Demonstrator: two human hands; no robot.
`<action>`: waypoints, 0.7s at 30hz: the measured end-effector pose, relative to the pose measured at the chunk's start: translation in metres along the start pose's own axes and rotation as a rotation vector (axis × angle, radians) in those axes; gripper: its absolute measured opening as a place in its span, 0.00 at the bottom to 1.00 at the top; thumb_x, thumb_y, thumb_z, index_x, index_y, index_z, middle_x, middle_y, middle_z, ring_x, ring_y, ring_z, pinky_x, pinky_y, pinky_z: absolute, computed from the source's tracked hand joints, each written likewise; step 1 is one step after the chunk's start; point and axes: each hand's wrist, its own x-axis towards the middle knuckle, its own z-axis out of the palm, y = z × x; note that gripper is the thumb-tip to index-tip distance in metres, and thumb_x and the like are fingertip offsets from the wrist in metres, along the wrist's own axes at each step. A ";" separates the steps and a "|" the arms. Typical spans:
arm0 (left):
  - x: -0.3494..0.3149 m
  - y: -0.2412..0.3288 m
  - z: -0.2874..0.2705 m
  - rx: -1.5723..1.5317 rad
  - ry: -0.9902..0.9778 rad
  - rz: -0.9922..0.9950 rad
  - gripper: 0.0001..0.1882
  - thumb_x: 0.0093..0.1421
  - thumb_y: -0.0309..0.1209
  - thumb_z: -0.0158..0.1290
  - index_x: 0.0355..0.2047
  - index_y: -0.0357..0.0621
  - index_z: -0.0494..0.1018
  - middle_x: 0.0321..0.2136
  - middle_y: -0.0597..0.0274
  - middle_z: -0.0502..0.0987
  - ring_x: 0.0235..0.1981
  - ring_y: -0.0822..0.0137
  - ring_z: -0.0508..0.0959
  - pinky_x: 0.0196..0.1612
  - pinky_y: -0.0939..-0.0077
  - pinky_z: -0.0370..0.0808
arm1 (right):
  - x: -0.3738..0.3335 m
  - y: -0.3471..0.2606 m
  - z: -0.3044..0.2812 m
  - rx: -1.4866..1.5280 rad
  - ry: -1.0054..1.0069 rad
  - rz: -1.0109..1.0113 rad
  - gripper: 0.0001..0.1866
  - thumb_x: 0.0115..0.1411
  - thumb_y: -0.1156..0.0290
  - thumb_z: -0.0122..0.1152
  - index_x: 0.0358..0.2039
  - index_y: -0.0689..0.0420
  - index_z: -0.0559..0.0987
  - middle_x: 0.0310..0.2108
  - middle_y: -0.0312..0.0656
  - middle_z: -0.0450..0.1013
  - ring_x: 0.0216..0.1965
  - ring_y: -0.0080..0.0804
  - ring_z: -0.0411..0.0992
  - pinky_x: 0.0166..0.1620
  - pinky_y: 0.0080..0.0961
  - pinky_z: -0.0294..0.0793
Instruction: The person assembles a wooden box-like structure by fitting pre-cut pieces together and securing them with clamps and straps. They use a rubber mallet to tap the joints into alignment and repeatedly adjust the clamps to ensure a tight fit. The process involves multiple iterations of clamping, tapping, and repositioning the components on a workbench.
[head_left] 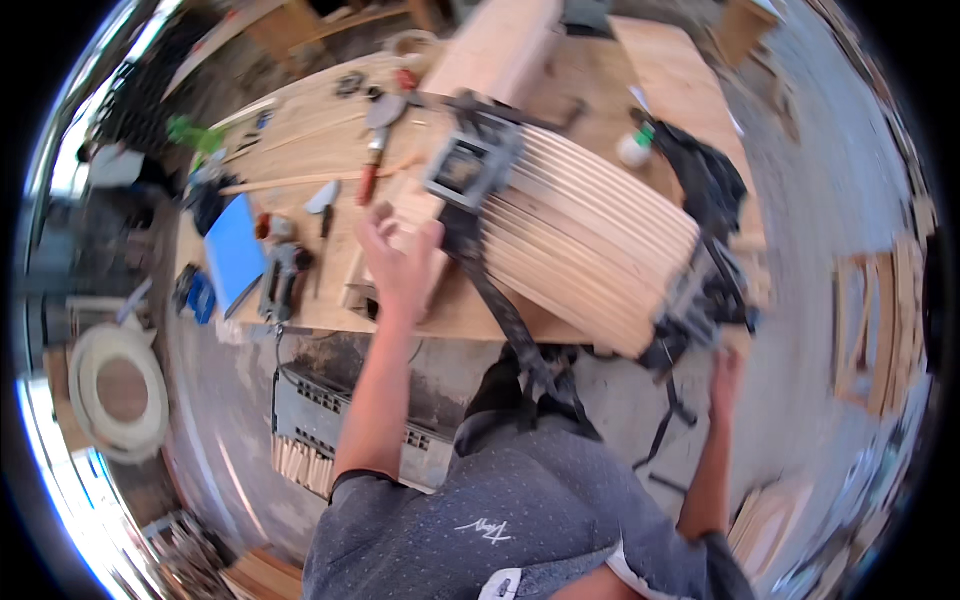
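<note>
A stack of pale wood strips (pixel 590 230) lies slantwise across the workbench. A grey, square clamp-like fitting (pixel 466 168) sits at its left end, and a dark strap (pixel 505 320) hangs from there over the bench's front edge. Another grey and black fitting (pixel 690 310) grips the right end. My left hand (pixel 398 265) is raised just left of the strap, thumb and fingers apart, over a small wooden piece (pixel 355 285); I see nothing in it. My right hand (pixel 728 375) is beside the right-hand fitting, its fingers blurred and partly hidden.
On the bench's left lie a blue flat panel (pixel 235 252), a power tool (pixel 285 275), a putty knife (pixel 323 200) and a red-handled tool (pixel 370 175). A white bottle with green cap (pixel 637 146) and black cloth (pixel 705 175) lie at right. A grey crate (pixel 320 410) stands below.
</note>
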 end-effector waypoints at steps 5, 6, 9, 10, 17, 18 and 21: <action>-0.010 -0.088 0.019 -0.272 -0.383 -0.339 0.21 0.62 0.37 0.61 0.51 0.37 0.77 0.40 0.63 0.82 0.41 0.70 0.80 0.51 0.72 0.74 | 0.005 -0.031 0.059 0.174 -0.387 0.379 0.42 0.63 0.43 0.64 0.64 0.66 0.68 0.52 0.50 0.75 0.43 0.35 0.75 0.34 0.32 0.77; -0.013 -0.082 0.024 -0.312 -0.344 -0.280 0.21 0.64 0.39 0.61 0.50 0.36 0.78 0.41 0.63 0.82 0.42 0.70 0.79 0.50 0.71 0.75 | 0.005 -0.041 0.061 0.245 -0.379 0.362 0.36 0.63 0.48 0.63 0.60 0.66 0.71 0.47 0.49 0.76 0.39 0.35 0.76 0.33 0.32 0.77; -0.008 -0.094 0.021 -0.358 -0.308 -0.335 0.23 0.65 0.44 0.61 0.50 0.36 0.78 0.42 0.64 0.82 0.41 0.70 0.79 0.50 0.71 0.75 | 0.024 0.008 0.089 0.234 -0.287 0.122 0.23 0.63 0.60 0.59 0.50 0.65 0.76 0.34 0.44 0.78 0.31 0.34 0.76 0.31 0.31 0.76; -0.010 -0.065 0.029 -0.178 -0.353 -0.410 0.25 0.65 0.46 0.61 0.50 0.36 0.78 0.43 0.62 0.82 0.42 0.69 0.78 0.51 0.69 0.74 | 0.037 0.023 0.104 0.206 -0.241 0.005 0.19 0.62 0.63 0.58 0.48 0.64 0.77 0.30 0.42 0.78 0.28 0.34 0.76 0.30 0.31 0.75; -0.083 -0.040 0.010 -0.236 -0.185 -0.300 0.33 0.63 0.54 0.61 0.49 0.31 0.79 0.39 0.52 0.83 0.41 0.66 0.79 0.49 0.68 0.76 | 0.003 -0.007 0.039 1.023 -0.407 0.227 0.06 0.65 0.70 0.56 0.35 0.49 0.68 0.20 0.26 0.60 0.16 0.17 0.58 0.18 0.20 0.58; -0.092 -0.014 0.009 -0.155 -0.209 -0.386 0.32 0.63 0.53 0.61 0.49 0.32 0.79 0.39 0.54 0.83 0.41 0.67 0.79 0.49 0.69 0.75 | -0.009 0.006 0.035 0.947 -0.334 0.175 0.06 0.65 0.70 0.56 0.35 0.49 0.67 0.21 0.27 0.60 0.16 0.17 0.59 0.19 0.20 0.60; -0.130 -0.006 0.005 -0.192 -0.125 -0.364 0.31 0.64 0.53 0.61 0.49 0.34 0.78 0.39 0.57 0.83 0.38 0.69 0.79 0.45 0.70 0.76 | -0.044 -0.009 0.019 0.850 -0.086 -0.011 0.06 0.67 0.69 0.56 0.36 0.51 0.67 0.22 0.29 0.61 0.17 0.17 0.59 0.19 0.19 0.61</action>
